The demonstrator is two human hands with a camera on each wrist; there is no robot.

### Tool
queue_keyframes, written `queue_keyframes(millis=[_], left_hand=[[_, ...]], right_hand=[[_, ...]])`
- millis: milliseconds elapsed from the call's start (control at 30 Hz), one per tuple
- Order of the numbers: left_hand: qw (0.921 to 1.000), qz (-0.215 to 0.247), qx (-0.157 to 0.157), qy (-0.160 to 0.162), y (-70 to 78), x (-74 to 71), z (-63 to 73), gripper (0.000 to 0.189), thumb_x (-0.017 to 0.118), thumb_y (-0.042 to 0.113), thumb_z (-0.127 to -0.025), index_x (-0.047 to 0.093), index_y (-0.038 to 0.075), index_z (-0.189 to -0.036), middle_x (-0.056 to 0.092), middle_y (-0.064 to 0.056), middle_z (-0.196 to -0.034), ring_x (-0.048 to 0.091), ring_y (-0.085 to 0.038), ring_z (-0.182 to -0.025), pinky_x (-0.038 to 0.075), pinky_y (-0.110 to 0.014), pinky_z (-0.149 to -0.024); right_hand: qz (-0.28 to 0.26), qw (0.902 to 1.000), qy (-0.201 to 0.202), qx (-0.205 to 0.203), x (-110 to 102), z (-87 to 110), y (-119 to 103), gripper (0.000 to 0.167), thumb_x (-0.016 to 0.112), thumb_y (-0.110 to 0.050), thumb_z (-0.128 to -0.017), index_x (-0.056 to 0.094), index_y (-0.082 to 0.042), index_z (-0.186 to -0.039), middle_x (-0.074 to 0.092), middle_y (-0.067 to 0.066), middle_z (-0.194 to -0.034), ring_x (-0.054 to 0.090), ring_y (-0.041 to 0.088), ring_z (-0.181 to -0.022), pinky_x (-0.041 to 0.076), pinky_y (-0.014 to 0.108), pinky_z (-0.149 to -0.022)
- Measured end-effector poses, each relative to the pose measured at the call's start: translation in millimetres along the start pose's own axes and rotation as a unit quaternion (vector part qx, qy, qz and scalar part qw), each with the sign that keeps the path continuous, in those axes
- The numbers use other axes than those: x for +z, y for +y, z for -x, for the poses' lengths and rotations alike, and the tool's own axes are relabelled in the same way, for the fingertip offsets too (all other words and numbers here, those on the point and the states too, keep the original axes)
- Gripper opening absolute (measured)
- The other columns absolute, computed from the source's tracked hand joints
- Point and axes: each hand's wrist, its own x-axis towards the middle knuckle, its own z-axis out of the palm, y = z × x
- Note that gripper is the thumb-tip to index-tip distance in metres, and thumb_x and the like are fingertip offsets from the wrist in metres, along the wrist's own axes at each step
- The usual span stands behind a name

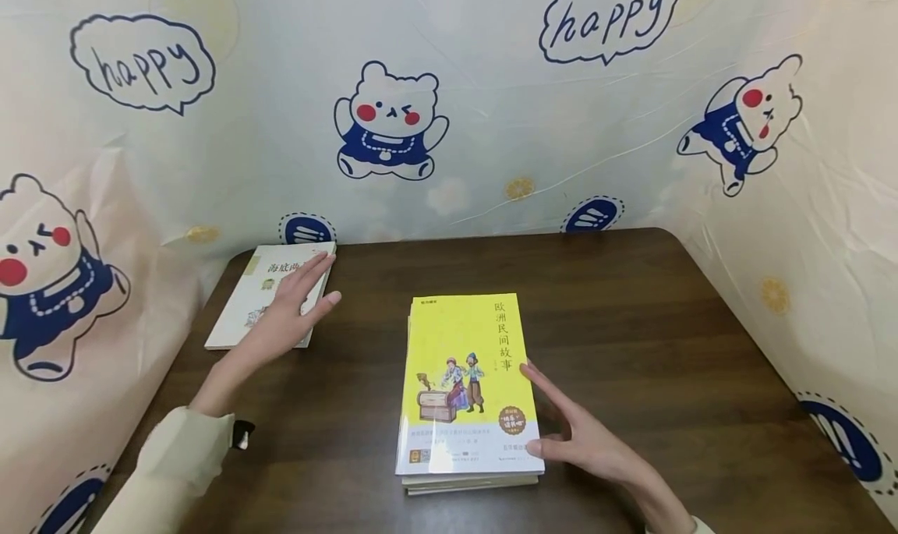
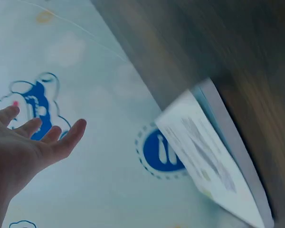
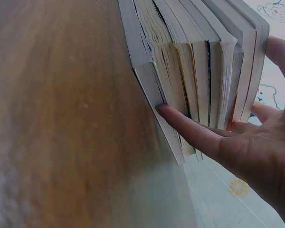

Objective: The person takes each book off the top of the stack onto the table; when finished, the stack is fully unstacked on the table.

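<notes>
A stack of books (image 3: 204, 71) stands in the middle of the table, topped by a yellow-and-white storybook (image 1: 456, 339) with Chinese characters and a drawing of two figures by a chest. My right hand (image 1: 589, 444) is at the stack's right side, its fingers stretched along the page edges and the thumb at the top cover's lower right edge. At the far left lies a white book (image 1: 235, 312) with Chinese print. Over it my left hand (image 1: 288, 308) hovers with fingers extended, holding nothing; the left wrist view shows it apart from the white book (image 2: 199, 156).
The dark wooden table (image 1: 631, 308) has rounded back corners. A pale cloth backdrop (image 1: 477, 66) with printed bears and "happy" bubbles closes off the back and both sides. A black band (image 1: 242, 434) is at the left wrist, by the light sleeve.
</notes>
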Motion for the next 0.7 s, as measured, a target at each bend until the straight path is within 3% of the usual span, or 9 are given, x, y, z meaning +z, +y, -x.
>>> queue_keyframes(millis=[100, 367, 700], left_hand=[[0.9996, 0.024, -0.008, -0.016, 13.6, 4.9, 8.1, 0.062, 0.053, 0.029, -0.099, 0.026, 0.016, -0.153, 0.019, -0.011, -0.159, 0.014, -0.040, -0.142, 0.019, -0.067, -0.106], [0.9976, 0.034, -0.008, -0.060, 47.9, 27.4, 36.7, 0.066, 0.057, 0.032, -0.097, 0.025, 0.024, -0.154, 0.020, -0.007, -0.159, 0.018, -0.037, -0.143, 0.023, -0.066, -0.106], [0.9943, 0.070, -0.002, -0.080, 77.4, 53.9, 66.5, 0.071, 0.065, 0.034, -0.092, 0.027, 0.028, -0.152, 0.025, -0.002, -0.157, 0.024, -0.031, -0.141, 0.031, -0.061, -0.105]], right_hand=[[0.005, 1.0000, 0.003, 0.005, -0.2, -0.3, 0.5, 0.086, 0.072, -0.016, -0.085, 0.023, -0.038, -0.152, 0.005, -0.007, -0.161, 0.011, 0.034, -0.141, 0.053, 0.032, -0.086], [0.021, 0.9997, 0.008, 0.014, -0.5, -1.5, 0.4, 0.087, 0.072, -0.019, -0.084, 0.022, -0.041, -0.151, 0.005, -0.008, -0.161, 0.009, 0.037, -0.142, 0.052, 0.031, -0.086], [0.013, 0.9999, 0.006, 0.002, -0.7, -0.9, 3.1, 0.086, 0.072, -0.016, -0.085, 0.023, -0.039, -0.152, 0.005, -0.007, -0.161, 0.012, 0.036, -0.139, 0.053, 0.033, -0.086]])
